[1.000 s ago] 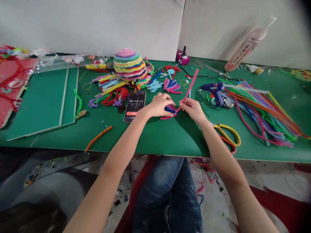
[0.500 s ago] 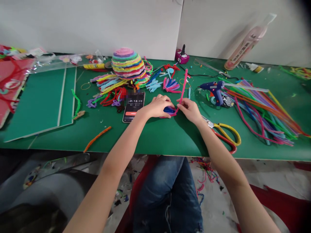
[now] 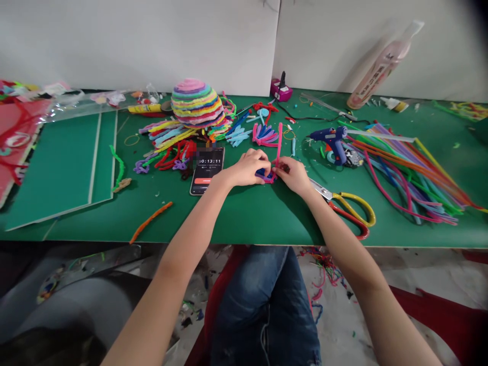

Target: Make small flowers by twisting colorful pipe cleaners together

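Note:
My left hand (image 3: 252, 168) is closed around a small bunch of blue, purple and pink pipe cleaners (image 3: 270, 179) low over the table. Pinched close beside it, the fingers of my right hand (image 3: 293, 174) grip a pink pipe cleaner (image 3: 279, 140) whose free length stands nearly upright. The fingers cover much of the bunch. Just beyond my hands lies a finished-looking pink, purple and blue pipe-cleaner tuft (image 3: 264, 136). A phone (image 3: 208, 170) with a timer display rests left of my left hand. Scissors (image 3: 353, 207) with yellow and red handles lie by my right forearm.
A striped dome (image 3: 196, 104) of coiled pipe cleaners stands at the back. To the right are a blue glue gun (image 3: 335, 142), loose pipe cleaners (image 3: 412, 178) and a leaning pink bottle (image 3: 385, 66). Green boards (image 3: 57, 162) and an orange pipe cleaner (image 3: 150, 222) lie left.
My right hand has come closer to my left. The pink pipe cleaner has swung left to stand straighter, and its top is lower. The camera view has shifted slightly.

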A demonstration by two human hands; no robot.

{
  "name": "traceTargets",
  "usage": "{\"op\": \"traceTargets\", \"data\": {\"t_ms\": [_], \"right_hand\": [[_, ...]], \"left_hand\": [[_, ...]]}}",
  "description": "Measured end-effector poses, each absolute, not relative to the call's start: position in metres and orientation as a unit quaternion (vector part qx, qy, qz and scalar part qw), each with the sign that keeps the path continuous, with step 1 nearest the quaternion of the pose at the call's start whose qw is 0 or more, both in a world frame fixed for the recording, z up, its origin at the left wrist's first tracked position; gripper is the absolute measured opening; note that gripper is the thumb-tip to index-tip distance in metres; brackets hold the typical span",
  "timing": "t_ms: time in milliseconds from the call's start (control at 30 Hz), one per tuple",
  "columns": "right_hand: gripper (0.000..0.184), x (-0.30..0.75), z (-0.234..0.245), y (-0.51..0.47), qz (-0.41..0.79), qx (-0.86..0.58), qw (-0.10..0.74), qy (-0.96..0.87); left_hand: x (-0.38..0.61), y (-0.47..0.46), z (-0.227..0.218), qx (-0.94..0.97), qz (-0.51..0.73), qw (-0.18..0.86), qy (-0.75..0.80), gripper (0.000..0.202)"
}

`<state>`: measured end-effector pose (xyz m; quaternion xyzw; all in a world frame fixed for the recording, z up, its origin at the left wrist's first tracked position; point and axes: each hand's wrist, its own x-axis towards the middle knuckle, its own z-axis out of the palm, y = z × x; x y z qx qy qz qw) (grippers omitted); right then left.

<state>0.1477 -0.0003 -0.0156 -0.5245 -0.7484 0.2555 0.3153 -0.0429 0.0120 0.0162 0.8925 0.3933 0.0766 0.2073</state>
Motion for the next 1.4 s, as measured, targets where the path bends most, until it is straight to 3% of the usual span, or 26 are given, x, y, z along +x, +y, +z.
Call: {"op": "traceTargets", "data": {"t_ms": [233,433,700,1400], "right_hand": [[0.010,0.1509,-0.0137,-0.0059,0.272,-0.557,0.353,-0.700],[0.009,0.1512,-0.0123,-0.0078,0.271,-0.558,0.338,-0.708],[0.010,0.1498,-0.0105,-0.0087,0.272,-0.573,0.325,-0.701],[0.017,0.1518,-0.0109,-0.0101,0.275,-0.580,0.329,-0.693]], "left_hand": [[-0.0458,0.0145,0.0124,0.893,0.069,0.224,0.384,0.015],[-0.0435,0.0128,0.0106,0.905,0.091,0.202,0.364,0.009],[-0.0415,0.0141,0.0085,0.905,0.093,0.220,0.351,0.017],[-0.0406,0.0153,0.0076,0.902,0.099,0.237,0.346,0.013]]}}
